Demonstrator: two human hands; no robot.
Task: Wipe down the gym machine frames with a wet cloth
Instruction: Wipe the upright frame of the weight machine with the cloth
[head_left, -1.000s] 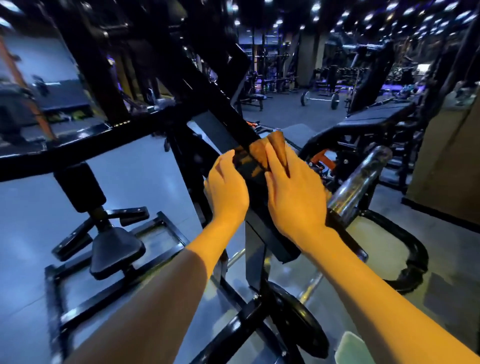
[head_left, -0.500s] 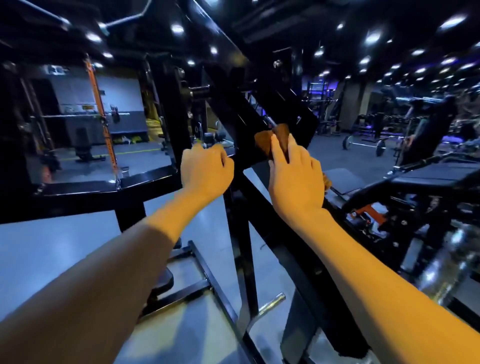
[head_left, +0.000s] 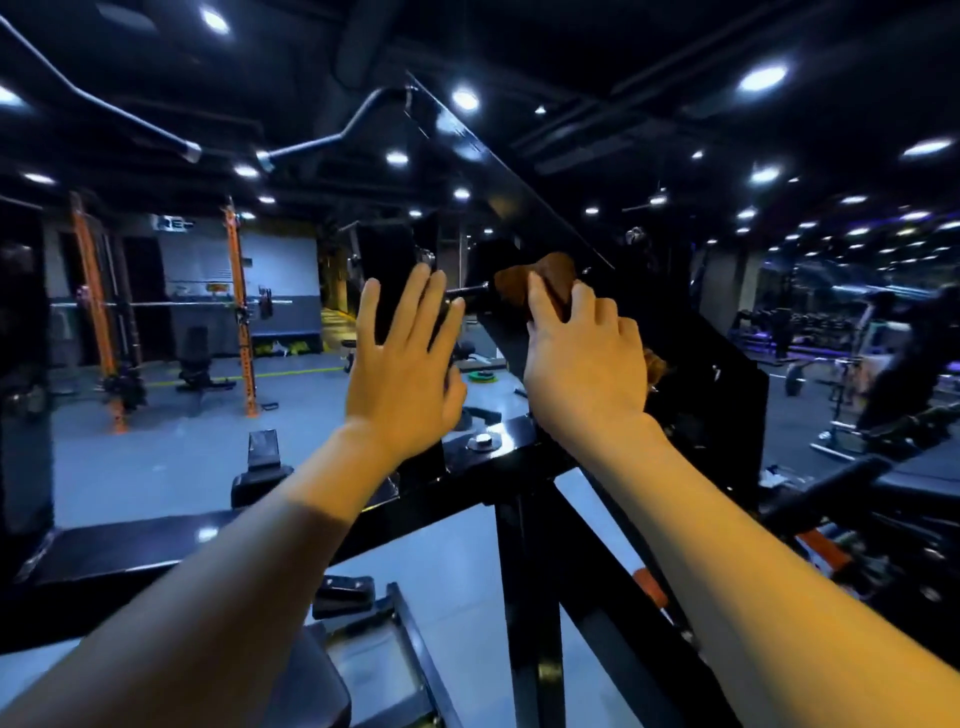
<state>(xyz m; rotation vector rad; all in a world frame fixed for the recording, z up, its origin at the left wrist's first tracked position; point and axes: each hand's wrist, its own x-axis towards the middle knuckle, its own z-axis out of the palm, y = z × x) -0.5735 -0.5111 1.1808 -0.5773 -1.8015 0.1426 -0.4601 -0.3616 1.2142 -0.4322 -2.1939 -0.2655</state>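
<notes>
Dim gym, black machine frame (head_left: 524, 208). Right hand (head_left: 582, 364) presses brown cloth (head_left: 540, 283) against it; left hand (head_left: 402, 364) spread, empty.

No readable text; far wall sign (head_left: 174, 224) blurred.

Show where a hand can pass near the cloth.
Free: the gap between left hand and right hand, above the bolted frame joint. Crowded: right of the cloth, where the slanted beam and black plate close in.

Both forearms bare to the elbow — left grip (head_left: 402, 374), right grip (head_left: 584, 364) ungloved, no rings.
</notes>
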